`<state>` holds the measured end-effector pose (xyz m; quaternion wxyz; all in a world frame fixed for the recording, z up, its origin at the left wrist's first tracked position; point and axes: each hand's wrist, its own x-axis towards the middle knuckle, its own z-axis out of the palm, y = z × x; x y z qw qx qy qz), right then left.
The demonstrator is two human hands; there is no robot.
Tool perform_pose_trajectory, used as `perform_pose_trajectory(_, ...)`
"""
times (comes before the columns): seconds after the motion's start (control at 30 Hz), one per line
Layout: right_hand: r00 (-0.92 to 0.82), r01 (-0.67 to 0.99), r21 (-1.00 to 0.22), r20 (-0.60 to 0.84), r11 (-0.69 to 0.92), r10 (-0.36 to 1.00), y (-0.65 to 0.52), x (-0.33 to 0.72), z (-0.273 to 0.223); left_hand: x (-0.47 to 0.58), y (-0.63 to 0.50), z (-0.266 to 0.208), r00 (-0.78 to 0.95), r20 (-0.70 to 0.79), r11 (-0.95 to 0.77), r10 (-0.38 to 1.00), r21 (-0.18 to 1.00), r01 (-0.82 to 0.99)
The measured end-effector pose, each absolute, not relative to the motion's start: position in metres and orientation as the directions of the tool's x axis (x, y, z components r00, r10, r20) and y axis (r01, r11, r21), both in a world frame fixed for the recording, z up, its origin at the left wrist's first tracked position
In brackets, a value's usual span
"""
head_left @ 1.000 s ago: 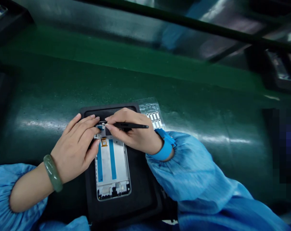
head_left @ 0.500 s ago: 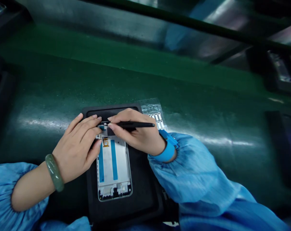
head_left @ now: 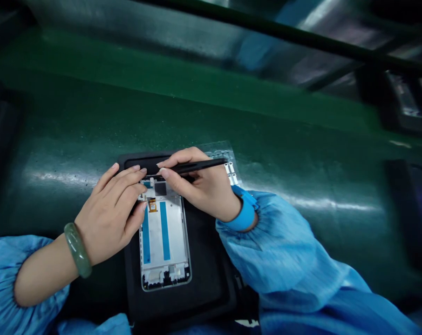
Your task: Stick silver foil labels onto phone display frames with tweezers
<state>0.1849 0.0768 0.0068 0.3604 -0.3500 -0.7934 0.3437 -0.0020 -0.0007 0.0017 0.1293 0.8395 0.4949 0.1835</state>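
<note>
A phone frame (head_left: 172, 242) lies face down in a black tray (head_left: 207, 274), its white inner side up with two blue strips and an orange flex cable (head_left: 153, 205). My left hand (head_left: 109, 209) rests with fingers stretched out over the frame's upper left corner, the fingertips and thumb touching its edge. Between thumb and fingers my right hand (head_left: 200, 184) pinches black tweezers (head_left: 204, 164), held like a pen. They slant toward the top edge of the frame; their tip is mostly hidden by my fingertips.
Behind my right hand, a clear sheet with white stickers (head_left: 231, 172) sticks out from under the tray's upper right corner. The green tabletop (head_left: 92, 111) spreads around. Dark trays (head_left: 411, 195) stand at the right, and a dark rail (head_left: 267, 28) crosses the back.
My right hand has shifted slightly up and away, and the tweezers' rear end has risen. A dark square on the frame is now uncovered. My left hand stays nearly still.
</note>
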Motion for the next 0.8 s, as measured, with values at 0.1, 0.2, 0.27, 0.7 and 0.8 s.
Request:
perform_pose_trajectory(0.1, -0.493, 0.31, -0.796, 0.334, 0.521, 0.804, 0.0766, 0.1844, 0.0063, -0.002, -0.0006, 0.0016, 0.443, 0.181, -0.477, 0.878, 0.399, 0.783)
perform_pose_trajectory(0.2, -0.494, 0.323, -0.783, 0.34, 0.531, 0.801, 0.0756, 0.1843, 0.0063, -0.0025, -0.0005, 0.0013, 0.446, 0.182, -0.48, 0.876, 0.395, 0.783)
perform_pose_trajectory(0.27, -0.497, 0.334, -0.766, 0.352, 0.549, 0.793, 0.0747, 0.1842, 0.0062, -0.0027, -0.0005, 0.0012, 0.447, 0.18, -0.48, 0.876, 0.391, 0.785)
perform_pose_trajectory(0.7, -0.555, 0.226, -0.662, 0.515, 0.714, 0.653, 0.0704, 0.1833, 0.0013, -0.0023, -0.0006, 0.0012, 0.442, 0.182, -0.477, 0.878, 0.395, 0.785)
perform_pose_trajectory(0.8, -0.5, 0.273, -0.741, 0.436, 0.614, 0.748, 0.0734, 0.1844, 0.0036, -0.0022, -0.0009, 0.0013, 0.442, 0.183, -0.477, 0.878, 0.394, 0.786)
